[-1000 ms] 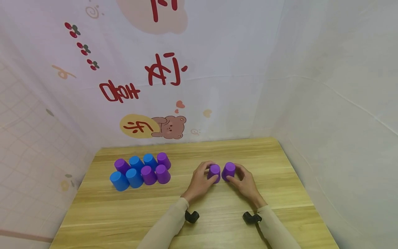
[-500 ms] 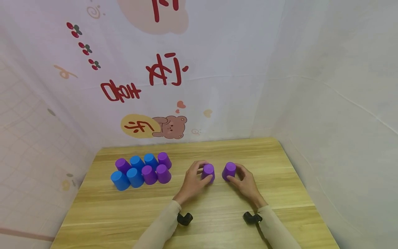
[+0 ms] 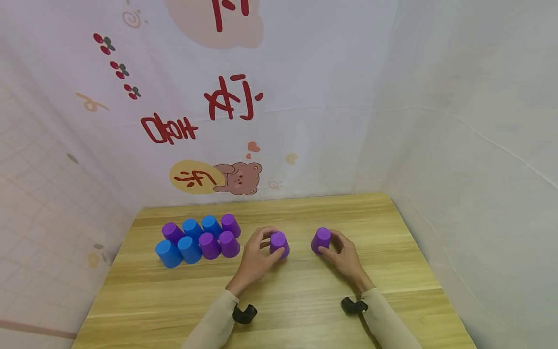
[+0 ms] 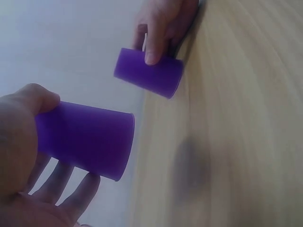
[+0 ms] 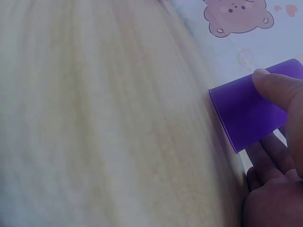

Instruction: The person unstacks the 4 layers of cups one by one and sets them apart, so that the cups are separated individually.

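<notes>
My left hand [image 3: 255, 259] holds an upside-down purple cup [image 3: 279, 245] between thumb and fingers. In the left wrist view that cup [image 4: 90, 137] shows its rim lifted off the wooden surface, with fingers curled under its side. To the right, my right hand [image 3: 346, 259] grips a second purple cup [image 3: 321, 240], also mouth down. The right wrist view shows the thumb lying on this cup [image 5: 251, 104] and fingers behind it, its rim close to the tabletop. A strip of bare wood separates the two held cups.
On the left of the wooden table [image 3: 279, 310] stand two rows of upside-down cups, among them a blue cup [image 3: 168, 253] and a purple cup [image 3: 228, 244]. A printed white curtain [image 3: 305, 145] rises behind the table's back edge, and plain white sheeting [image 3: 475, 194] hangs on the right.
My left hand has moved left with its purple cup, widening the gap between the two held cups. The right hand and its cup have stayed in nearly the same place.
</notes>
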`<action>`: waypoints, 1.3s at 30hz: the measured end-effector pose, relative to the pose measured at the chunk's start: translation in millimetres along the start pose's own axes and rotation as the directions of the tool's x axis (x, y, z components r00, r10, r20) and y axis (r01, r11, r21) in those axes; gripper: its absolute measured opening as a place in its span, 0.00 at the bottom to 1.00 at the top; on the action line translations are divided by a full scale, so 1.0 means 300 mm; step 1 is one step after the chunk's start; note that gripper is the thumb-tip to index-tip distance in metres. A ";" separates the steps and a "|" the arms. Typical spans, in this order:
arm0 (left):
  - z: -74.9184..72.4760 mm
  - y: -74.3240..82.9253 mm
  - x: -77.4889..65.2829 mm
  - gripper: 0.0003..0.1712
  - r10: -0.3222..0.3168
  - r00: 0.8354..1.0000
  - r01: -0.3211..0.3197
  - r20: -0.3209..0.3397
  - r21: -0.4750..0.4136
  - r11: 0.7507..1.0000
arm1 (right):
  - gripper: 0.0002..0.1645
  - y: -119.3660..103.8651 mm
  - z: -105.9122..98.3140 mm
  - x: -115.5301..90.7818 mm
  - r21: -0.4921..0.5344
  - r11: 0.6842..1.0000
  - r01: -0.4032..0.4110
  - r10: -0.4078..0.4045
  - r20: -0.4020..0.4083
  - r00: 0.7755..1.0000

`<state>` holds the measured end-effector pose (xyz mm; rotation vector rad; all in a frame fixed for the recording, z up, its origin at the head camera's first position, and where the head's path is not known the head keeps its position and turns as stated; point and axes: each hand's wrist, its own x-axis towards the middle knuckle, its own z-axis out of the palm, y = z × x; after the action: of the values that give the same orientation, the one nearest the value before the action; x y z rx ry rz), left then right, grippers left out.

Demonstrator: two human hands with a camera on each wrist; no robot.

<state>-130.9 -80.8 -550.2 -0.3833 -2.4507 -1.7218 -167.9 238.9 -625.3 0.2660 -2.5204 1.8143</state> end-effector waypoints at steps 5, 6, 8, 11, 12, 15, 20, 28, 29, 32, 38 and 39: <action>-0.044 0.009 -0.029 0.31 0.004 1.000 -0.004 -0.009 -0.002 1.000 | 0.37 0.001 -0.002 0.002 0.002 1.000 0.008 -0.008 0.004 1.000; -0.053 0.010 -0.035 0.31 0.007 1.000 -0.007 -0.010 -0.002 1.000 | 0.37 0.001 -0.003 0.002 0.000 1.000 0.009 -0.009 0.004 1.000; -0.071 0.011 -0.048 0.31 0.015 1.000 -0.015 -0.013 0.004 1.000 | 0.37 0.002 -0.003 0.002 -0.003 1.000 0.011 -0.011 0.004 1.000; -0.100 0.008 -0.072 0.30 0.027 0.999 -0.027 -0.017 0.019 0.999 | 0.37 0.002 -0.003 0.003 -0.007 1.000 0.010 -0.010 0.003 1.000; -0.110 0.006 -0.081 0.29 0.034 0.999 -0.033 -0.020 0.025 0.999 | 0.37 0.002 -0.002 0.003 -0.010 1.000 0.010 -0.010 0.003 1.000; -0.141 -0.004 -0.109 0.29 0.048 0.998 -0.047 -0.027 0.045 0.998 | 0.37 0.002 -0.002 0.003 -0.011 1.000 0.009 -0.009 0.003 1.000; -0.193 -0.021 -0.153 0.30 0.068 0.996 -0.064 -0.057 0.075 0.995 | 0.37 0.001 -0.002 0.003 -0.008 1.000 0.014 -0.014 0.003 1.000; -0.270 -0.037 -0.211 0.30 0.039 0.992 -0.027 -0.123 0.095 0.995 | 0.37 0.001 -0.002 0.002 -0.020 1.000 0.017 -0.017 -0.002 1.000; -0.280 -0.039 -0.217 0.30 0.039 0.991 -0.026 -0.131 0.100 0.995 | 0.37 0.002 -0.002 0.002 -0.022 1.000 0.018 -0.018 -0.004 1.000; -0.310 -0.044 -0.236 0.31 0.024 0.987 -0.009 -0.156 0.094 0.996 | 0.37 0.003 -0.003 0.002 -0.027 0.999 0.020 -0.020 -0.009 1.000; -0.374 -0.051 -0.277 0.32 -0.017 0.975 0.036 -0.224 0.082 0.996 | 0.36 0.001 -0.002 0.001 -0.021 0.999 0.025 -0.026 -0.014 1.000; -0.384 -0.053 -0.285 0.32 -0.019 0.971 0.041 -0.237 0.086 0.995 | 0.36 0.000 -0.002 0.001 -0.019 0.999 0.027 -0.027 -0.013 1.000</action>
<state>-58.4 -205.4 -545.8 -0.1235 -2.3622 -1.5587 -168.2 239.4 -625.2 0.2848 -2.5106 1.7764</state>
